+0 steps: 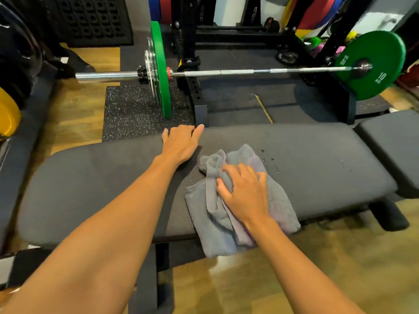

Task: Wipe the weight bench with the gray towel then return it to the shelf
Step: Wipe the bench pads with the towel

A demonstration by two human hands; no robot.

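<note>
The black padded weight bench (317, 159) runs across the middle of the head view, left to right. A crumpled gray towel (281, 200) lies on its middle, with one end hanging over the near edge. My right hand (244, 191) presses down on the towel, fingers bunched into the cloth. My left hand (181, 143) rests flat on the bench's far edge, just left of the towel, fingers apart and holding nothing. A few small wet drops (271, 160) dot the pad right of the towel. No shelf is in view.
Behind the bench a barbell (249, 72) with green 10 kg plates (371, 64) sits in a black rack (188, 41). A second bench pad (394, 141) adjoins at the right. Speckled rubber mat (131, 109) and wooden floor (294, 268) surround the bench. Dark equipment stands at far left.
</note>
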